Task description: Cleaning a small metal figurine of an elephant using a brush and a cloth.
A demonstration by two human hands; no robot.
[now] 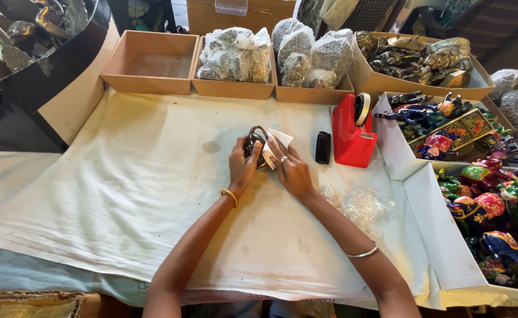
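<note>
- While a dark metal padlock [254,143] is held over the white cloth-covered table [153,194], it is gripped by the left hand [241,168].
- A white cloth [277,141] is pressed against it by the right hand [291,171].
- A black brush [323,147] and red tape dispenser [352,132] are set just beside.

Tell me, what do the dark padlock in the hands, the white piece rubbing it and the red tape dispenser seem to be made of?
Padlock: probably metal, dark with a dull sheen and a curved shackle. White piece under the right hand: soft cloth or paper, since it folds; which one is unclear. Red tape dispenser: likely glossy moulded plastic, smooth and evenly coloured. The left hand grips the padlock.
</note>
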